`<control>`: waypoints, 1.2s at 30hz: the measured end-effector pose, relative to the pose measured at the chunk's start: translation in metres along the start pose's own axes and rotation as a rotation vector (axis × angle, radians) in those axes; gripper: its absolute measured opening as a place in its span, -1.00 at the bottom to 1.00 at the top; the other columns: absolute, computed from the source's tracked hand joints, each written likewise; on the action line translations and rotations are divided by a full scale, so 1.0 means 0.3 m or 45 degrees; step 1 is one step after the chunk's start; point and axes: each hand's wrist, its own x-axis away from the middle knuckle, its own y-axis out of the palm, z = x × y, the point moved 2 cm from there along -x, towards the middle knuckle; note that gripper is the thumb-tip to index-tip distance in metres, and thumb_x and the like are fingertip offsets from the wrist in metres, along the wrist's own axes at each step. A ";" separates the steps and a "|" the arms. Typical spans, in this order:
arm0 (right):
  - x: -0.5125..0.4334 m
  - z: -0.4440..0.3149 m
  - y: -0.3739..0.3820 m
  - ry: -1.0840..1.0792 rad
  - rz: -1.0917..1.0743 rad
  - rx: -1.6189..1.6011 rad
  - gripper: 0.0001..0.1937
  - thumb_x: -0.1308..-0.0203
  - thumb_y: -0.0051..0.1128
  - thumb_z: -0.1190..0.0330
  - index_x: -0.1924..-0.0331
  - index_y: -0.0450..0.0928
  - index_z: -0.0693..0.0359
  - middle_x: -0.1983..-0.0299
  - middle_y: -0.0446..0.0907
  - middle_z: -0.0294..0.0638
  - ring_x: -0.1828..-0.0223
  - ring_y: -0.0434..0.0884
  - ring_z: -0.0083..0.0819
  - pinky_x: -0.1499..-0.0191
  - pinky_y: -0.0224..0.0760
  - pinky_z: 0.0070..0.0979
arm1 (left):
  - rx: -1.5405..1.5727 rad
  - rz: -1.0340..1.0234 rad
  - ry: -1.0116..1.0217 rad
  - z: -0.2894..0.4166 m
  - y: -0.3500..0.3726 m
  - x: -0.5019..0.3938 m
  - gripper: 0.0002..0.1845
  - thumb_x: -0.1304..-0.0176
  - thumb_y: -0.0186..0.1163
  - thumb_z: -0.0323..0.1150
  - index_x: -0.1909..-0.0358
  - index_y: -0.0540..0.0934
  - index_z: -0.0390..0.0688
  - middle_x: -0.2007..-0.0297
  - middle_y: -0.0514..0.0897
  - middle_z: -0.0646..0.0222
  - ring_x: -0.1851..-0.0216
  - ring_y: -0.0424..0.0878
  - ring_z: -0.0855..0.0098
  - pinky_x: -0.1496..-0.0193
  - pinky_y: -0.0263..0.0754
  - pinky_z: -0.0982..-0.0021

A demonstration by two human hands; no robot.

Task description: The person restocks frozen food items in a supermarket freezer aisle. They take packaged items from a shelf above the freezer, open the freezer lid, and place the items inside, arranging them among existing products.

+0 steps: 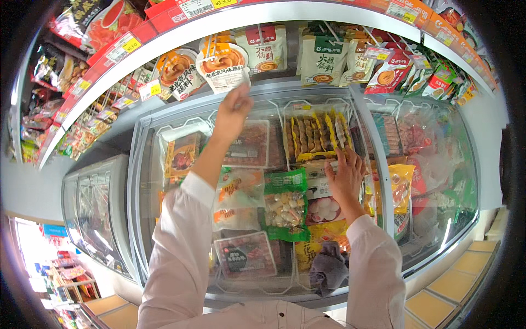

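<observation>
My left hand is raised at the front of the hanging sauce packets, its fingers curled near the lower edge of a white and orange dipping-sauce packet; whether it grips that packet cannot be told. Below and to the right, my right hand rests with spread fingers on or just over the glass lid of a chest freezer, holding nothing. Under that hand lie yellow-edged food packs. A crumpled dark grey cloth lies near the freezer's front edge. A green bag of frozen balls shows in the middle.
Above the freezer runs a curved-looking white shelf edge with price tags. Pale green sauce pouches and a red pouch hang on metal hooks. Another glass-topped freezer stands at the left, and a stocked display is at the lower left.
</observation>
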 end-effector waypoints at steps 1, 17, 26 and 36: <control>0.005 -0.023 0.003 0.007 0.006 0.096 -0.49 -0.37 0.19 0.04 -0.29 0.54 0.10 -0.38 0.40 -0.09 -0.40 0.33 0.01 -0.47 0.06 0.07 | 0.152 -0.007 -0.068 0.013 0.011 -0.083 -0.54 -0.36 0.29 -0.44 -0.28 0.52 -0.22 0.01 0.65 0.34 -0.01 0.58 0.48 -0.09 0.51 0.40; -0.014 -0.060 -0.019 0.053 0.011 -0.024 -0.52 -0.24 0.26 0.20 -0.22 0.54 0.17 -0.29 0.49 -0.18 -0.29 0.40 -0.04 -0.38 0.15 0.02 | 0.263 0.302 0.353 -0.138 -0.022 -0.584 -0.46 -0.20 0.33 -0.61 -0.24 0.48 -0.30 -0.11 0.64 0.24 -0.10 0.61 0.35 -0.17 0.48 0.37; -0.010 -0.052 -0.030 0.063 0.006 -0.018 -0.54 -0.25 0.24 0.23 -0.21 0.54 0.19 -0.27 0.51 -0.17 -0.29 0.42 -0.04 -0.39 0.15 0.03 | 0.363 -0.017 0.044 0.009 -0.002 -0.579 -0.74 -0.29 0.38 -0.44 -0.01 0.69 -0.16 0.10 0.77 0.43 0.09 0.64 0.48 -0.02 0.52 0.38; -0.008 -0.049 -0.029 0.097 0.016 -0.007 -0.54 -0.24 0.24 0.23 -0.21 0.56 0.17 -0.28 0.50 -0.21 -0.30 0.41 -0.04 -0.42 0.13 0.10 | 0.448 -0.173 0.208 0.011 0.001 -0.460 -0.77 -0.36 0.37 -0.39 -0.01 0.71 -0.18 0.15 0.78 0.44 0.18 0.64 0.57 0.06 0.56 0.46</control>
